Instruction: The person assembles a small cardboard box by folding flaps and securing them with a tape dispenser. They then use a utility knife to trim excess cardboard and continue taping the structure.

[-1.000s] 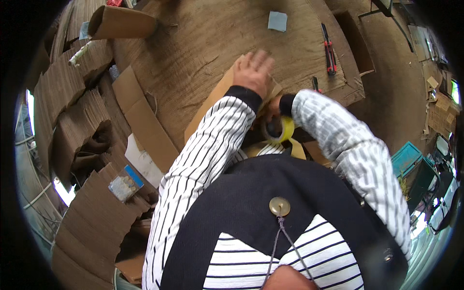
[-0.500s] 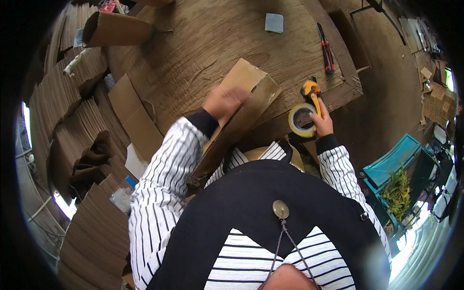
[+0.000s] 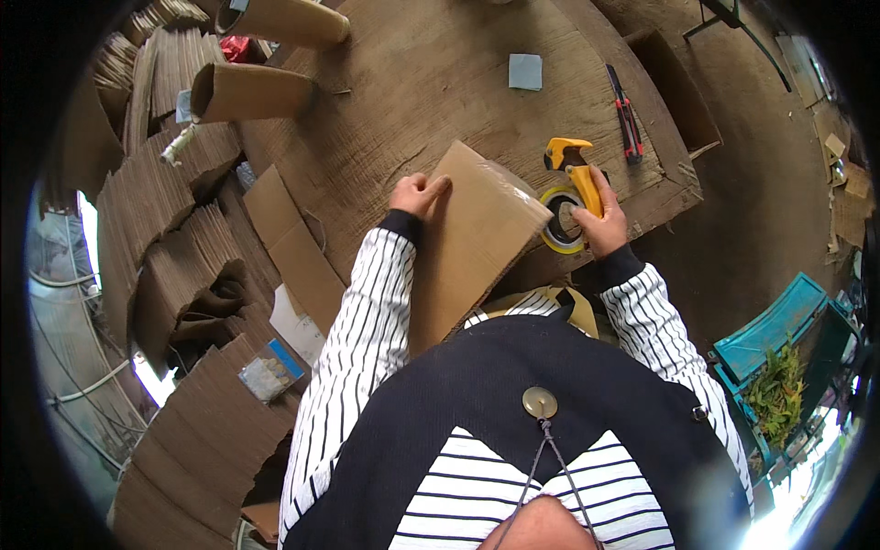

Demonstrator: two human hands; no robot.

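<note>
Left hand (image 3: pixel 417 194) shifted onto cardboard box (image 3: pixel 477 229) edge, gripping it, right hand (image 3: pixel 600 220) clasping yellow tape dispenser (image 3: pixel 570 197), roll partly hidden

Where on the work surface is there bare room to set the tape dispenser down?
Bare table lies beyond the cardboard box, between the cardboard tube and the grey square. Crowded: right edge around the tape dispenser in the right hand and red cutter; left side, cardboard stacks.

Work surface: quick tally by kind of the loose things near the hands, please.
Cardboard box: 1
Tape dispenser: 1
Red-handled cutter: 1
Small grey square pad: 1
Total: 4
</note>
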